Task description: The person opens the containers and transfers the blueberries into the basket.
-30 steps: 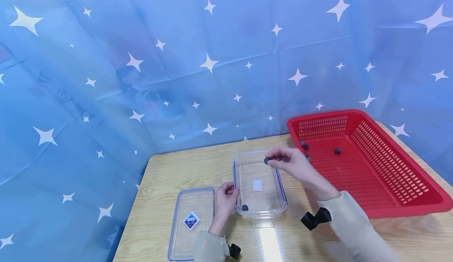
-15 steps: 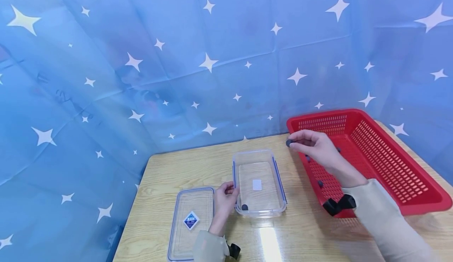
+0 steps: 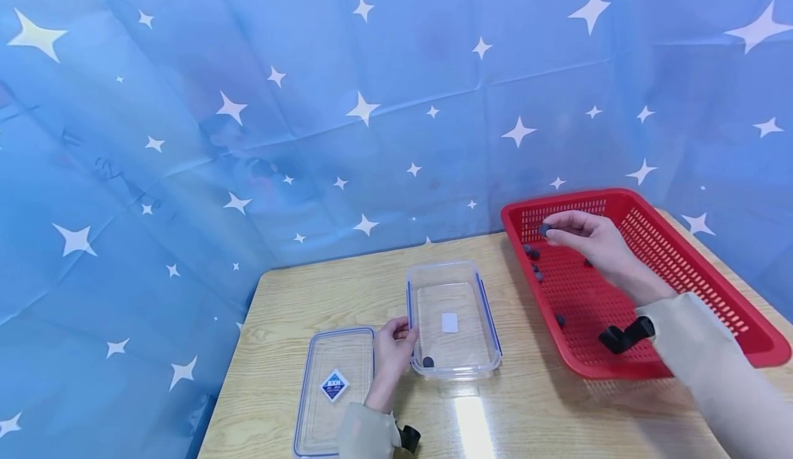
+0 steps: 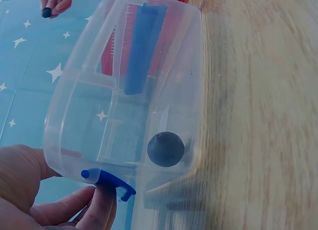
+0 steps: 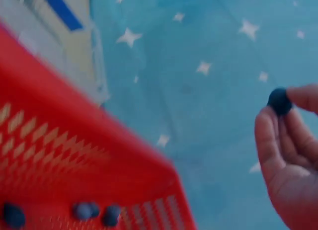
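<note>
My right hand [image 3: 595,242] is over the far left part of a red slotted plastic basket [image 3: 585,301], pinching a small dark blue-grey ball [image 3: 544,230] between thumb and fingertips. The right wrist view shows that ball [image 5: 280,101] held above the basket's rim. With thumb and fingers, my left hand [image 3: 392,349] grips the left side of a clear rectangular food container [image 3: 436,301], close to its blue clip [image 4: 112,182]. Inside the container, another dark ball [image 4: 166,150] lies in the near left corner.
Several dark balls [image 3: 535,254] lie along the basket's left side. The container's clear lid [image 3: 350,359], with a blue seal and a diamond label, rests flat on the wooden table [image 3: 337,294] at left. A blue star-patterned cloth [image 3: 372,135] hangs behind.
The right hand, with its ball, has moved right from above the container's far edge to over the basket. My left hand stays on the container.
</note>
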`<state>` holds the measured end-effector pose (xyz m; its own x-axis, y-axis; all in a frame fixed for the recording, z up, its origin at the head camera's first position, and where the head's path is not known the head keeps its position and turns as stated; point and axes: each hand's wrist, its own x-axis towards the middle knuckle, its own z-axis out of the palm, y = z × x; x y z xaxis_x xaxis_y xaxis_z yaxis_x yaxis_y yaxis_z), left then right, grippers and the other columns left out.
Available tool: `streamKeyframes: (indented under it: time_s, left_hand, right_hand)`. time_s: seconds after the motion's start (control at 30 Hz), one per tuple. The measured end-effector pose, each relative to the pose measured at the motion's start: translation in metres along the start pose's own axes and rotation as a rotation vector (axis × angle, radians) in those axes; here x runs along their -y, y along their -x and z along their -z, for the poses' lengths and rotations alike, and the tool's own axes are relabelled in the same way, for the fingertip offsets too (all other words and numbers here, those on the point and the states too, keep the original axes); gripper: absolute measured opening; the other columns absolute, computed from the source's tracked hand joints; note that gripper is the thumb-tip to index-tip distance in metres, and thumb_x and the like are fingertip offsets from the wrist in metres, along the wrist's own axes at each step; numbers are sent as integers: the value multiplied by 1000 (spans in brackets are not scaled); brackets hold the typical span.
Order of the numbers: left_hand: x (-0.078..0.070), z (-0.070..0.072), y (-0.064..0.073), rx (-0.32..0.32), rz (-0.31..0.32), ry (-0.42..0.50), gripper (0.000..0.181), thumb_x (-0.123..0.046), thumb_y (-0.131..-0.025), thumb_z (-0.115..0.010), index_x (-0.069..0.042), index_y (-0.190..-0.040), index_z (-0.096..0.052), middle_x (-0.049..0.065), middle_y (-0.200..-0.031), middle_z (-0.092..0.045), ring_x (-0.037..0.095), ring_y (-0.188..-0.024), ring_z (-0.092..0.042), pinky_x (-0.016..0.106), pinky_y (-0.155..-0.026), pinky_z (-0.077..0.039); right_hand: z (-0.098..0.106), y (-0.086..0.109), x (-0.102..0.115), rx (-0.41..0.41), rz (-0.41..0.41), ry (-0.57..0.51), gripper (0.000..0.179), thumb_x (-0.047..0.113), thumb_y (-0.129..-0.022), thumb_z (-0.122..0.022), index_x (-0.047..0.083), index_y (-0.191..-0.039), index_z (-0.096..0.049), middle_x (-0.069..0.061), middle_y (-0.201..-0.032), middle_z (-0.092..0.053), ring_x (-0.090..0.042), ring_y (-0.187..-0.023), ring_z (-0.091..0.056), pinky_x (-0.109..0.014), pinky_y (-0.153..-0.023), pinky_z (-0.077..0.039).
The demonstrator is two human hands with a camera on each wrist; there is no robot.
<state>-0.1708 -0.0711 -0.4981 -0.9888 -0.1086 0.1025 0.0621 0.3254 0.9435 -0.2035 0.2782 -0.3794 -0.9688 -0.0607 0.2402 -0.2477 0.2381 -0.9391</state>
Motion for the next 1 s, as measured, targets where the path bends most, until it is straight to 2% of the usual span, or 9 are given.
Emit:
streamKeyframes:
  time_s: [0.17,0.33,0.47,0.57,0.7,0.83,1.0]
  left_hand:
    - [0,1,0,3,-4,-9,20,4,-78,-68,10,-97,-64,13,-84,-65,17,-71,-59,18,-61,-47]
    - [1,0,-1,2,-10,-10,21,4,-78,-68,10,-97,-64,15,-85,-65,17,-71,-59,18,-62,-48]
    - [1,0,-1,1,-15,-7,21,4,-78,-68,11,-97,-64,14,-84,-65,17,-71,-59,19,-62,-49]
    - [0,0,-1,0,-8,-4,21,4,-78,-68,11,-97,-64,14,-84,-65,17,-71,-59,19,-63,-48]
    - [1,0,-1,-1,-4,-5,21,4,-78,-68,11,-97,-64,14,-84,-65,17,-72,-59,18,-63,-49]
    - [1,0,-1,1,-7,-7,21,4,-78,-68,11,-97,-64,14,-84,-65,18,-72,-59,19,-64,-49]
    - [1,0,0,2,-26,-11,22,3,-78,-68,11,-98,-64,14,-85,-65,18,-72,-59,19,-63,-49]
  right_hand:
    - [16,-7,-21,26,3,-73,21,7,-92,-58,4,-112,-61,8,-95,-65,-6,-84,-65,-14,-77,-49]
    - [29,-14,-40,43,2,-265,20,0,-92,-54,8,-106,-65,4,-96,-66,-10,-85,-66,-17,-76,-51]
    - [37,-18,-54,97,33,-439,24,-7,-93,-49,5,-106,-65,0,-97,-66,-12,-87,-67,-19,-77,-52]
    - [42,-21,-63,118,40,-491,23,-7,-93,-48,2,-107,-63,-2,-98,-65,-13,-88,-66,-20,-78,-52]
    - [43,-23,-74,102,-17,-493,20,-6,-92,-50,2,-105,-62,-2,-97,-64,-11,-88,-65,-21,-77,-52]
    - [45,-25,-86,106,-110,-544,20,-8,-92,-50,2,-103,-63,-3,-96,-64,-12,-87,-66,-22,-75,-53]
    - [51,-25,-100,126,-217,-527,25,-5,-93,-50,9,-105,-67,3,-100,-65,-8,-88,-66,-21,-75,-53]
